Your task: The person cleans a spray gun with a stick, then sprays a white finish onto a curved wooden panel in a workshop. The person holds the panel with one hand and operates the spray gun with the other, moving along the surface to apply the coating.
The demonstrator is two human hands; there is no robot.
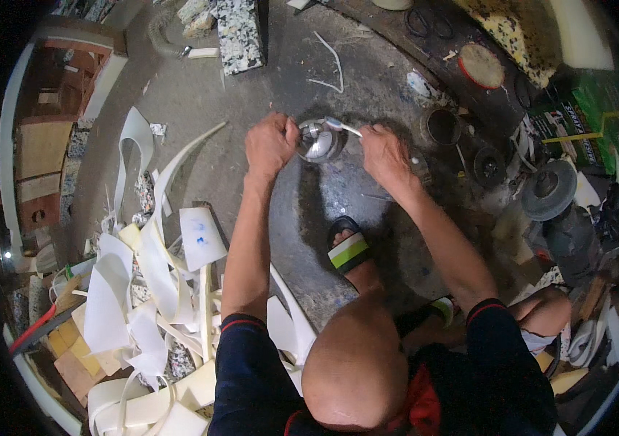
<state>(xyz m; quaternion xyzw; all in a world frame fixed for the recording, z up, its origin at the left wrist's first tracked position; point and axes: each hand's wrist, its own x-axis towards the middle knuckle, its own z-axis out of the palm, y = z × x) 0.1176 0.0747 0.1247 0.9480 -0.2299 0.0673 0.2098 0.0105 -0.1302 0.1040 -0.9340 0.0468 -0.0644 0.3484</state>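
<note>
- A shiny bowl (320, 151) sat on a grey floor (288, 87) between a worker's two hands, ahead of a sandal (349, 251).
- The right hand (386, 156), its fingers closed, gripped a slim white tool (349, 130) whose head overlapped the bowl's rim.
- The left hand (269, 145), curled nearly into a fist, met the bowl's opposite side; whether it held the rim could not be told.
- A loose left-hand hold could have let the bowl slide or tip under a push from the tool.
- A shift of the sandalled foot risked knocking it.
- Hidden were the left fingertips and the tool's rear end; glare obscured the bowl's contents. Foam scraps (106, 312) ran off the lower edge.
</note>
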